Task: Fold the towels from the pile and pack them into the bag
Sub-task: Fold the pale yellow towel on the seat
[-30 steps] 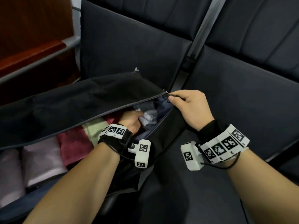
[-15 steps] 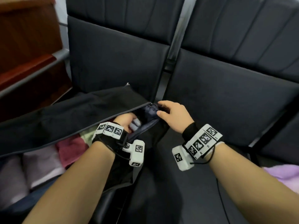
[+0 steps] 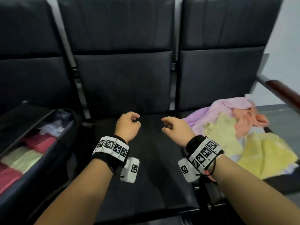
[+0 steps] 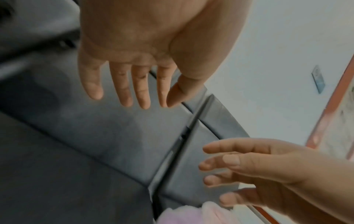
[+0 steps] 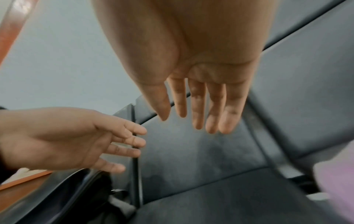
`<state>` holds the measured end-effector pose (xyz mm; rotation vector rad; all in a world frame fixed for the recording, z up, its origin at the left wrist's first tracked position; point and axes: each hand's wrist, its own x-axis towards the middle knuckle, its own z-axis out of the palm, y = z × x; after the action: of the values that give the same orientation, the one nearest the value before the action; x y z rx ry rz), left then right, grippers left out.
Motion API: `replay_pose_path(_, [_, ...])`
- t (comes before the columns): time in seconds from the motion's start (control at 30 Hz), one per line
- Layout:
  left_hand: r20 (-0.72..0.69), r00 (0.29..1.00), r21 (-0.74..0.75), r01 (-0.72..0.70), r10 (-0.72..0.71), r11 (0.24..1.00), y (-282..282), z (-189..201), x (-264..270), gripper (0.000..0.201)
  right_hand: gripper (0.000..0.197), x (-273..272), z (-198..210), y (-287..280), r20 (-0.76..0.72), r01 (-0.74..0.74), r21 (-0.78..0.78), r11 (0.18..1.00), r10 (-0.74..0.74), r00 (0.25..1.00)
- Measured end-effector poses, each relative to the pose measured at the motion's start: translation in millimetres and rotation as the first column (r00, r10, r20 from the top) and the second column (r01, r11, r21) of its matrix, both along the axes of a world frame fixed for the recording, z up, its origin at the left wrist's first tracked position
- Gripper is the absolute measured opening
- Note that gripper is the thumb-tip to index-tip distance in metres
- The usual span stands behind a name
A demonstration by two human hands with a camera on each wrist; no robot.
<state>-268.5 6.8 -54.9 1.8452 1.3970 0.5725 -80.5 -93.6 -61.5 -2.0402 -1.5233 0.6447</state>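
Observation:
The black bag (image 3: 53, 159) lies unzipped on the left seat, with folded red, pale green and white towels (image 3: 32, 153) inside. A loose pile of lilac, yellow and orange towels (image 3: 240, 132) covers the right seat. Both hands hover above the middle seat, empty. My left hand (image 3: 128, 125) has relaxed fingers, seen spread in the left wrist view (image 4: 134, 91). My right hand (image 3: 172, 129) is also relaxed and empty, its fingers spread in the right wrist view (image 5: 201, 113), a little left of the pile.
Three black padded seats form a row; the middle seat (image 3: 146, 168) lies under my hands. A wooden armrest (image 3: 282, 91) runs at the far right beside a white wall. Metal dividers (image 3: 173, 88) separate the seat backs.
Both hands have left the bag: the left came out of its opening, the right let go of the zipper end. Both moved right over the middle seat, and the view swung right to the pile.

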Motion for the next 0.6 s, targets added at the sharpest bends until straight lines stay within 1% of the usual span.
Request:
replay_pose_path(0.17, [0.012,0.980,-0.112,0.200,-0.200,0.973,-58.2,-36.4,119.2,0.023,0.046,105.3,-20.7,-83.7,0.021,0.155,-0.023,0.988,-0.155,0.988])
replay_pose_path(0.27, [0.019,0.962,-0.167,0.273,-0.274,0.947,-82.9,-60.3,168.3,0.022,0.047,155.8,-41.4,-117.9,0.051,0.232,-0.090,0.969,-0.228,0.972])
replay_pose_path(0.33, [0.000,0.948,-0.208,0.310,-0.317,0.928,-93.9,-77.8,191.6,0.021,0.048,180.3,-56.8,-131.1,0.074,0.249,-0.157,0.956,-0.240,0.968])
replay_pose_path(0.4, [-0.033,0.936,-0.275,0.330,-0.352,0.903,-103.0,-95.3,208.5,0.022,0.052,195.8,-72.5,-136.9,0.088,0.210,-0.220,0.953,-0.195,0.977])
replay_pose_path(0.43, [-0.061,0.925,-0.303,0.340,-0.374,0.890,-107.4,-103.4,214.1,0.024,0.056,199.6,-79.9,-137.2,0.098,0.161,-0.258,0.953,-0.140,0.985])
replay_pose_path(0.53, [-0.108,0.883,-0.376,0.388,-0.456,0.841,-121.2,-122.1,224.0,0.039,0.065,199.1,-99.8,-134.9,0.096,-0.002,-0.351,0.936,0.039,0.995])
replay_pose_path(0.6, [-0.110,0.872,-0.391,0.403,-0.476,0.828,-127.9,-130.0,226.8,0.051,0.061,195.2,-109.7,-133.1,0.127,-0.033,-0.363,0.931,0.084,0.988])
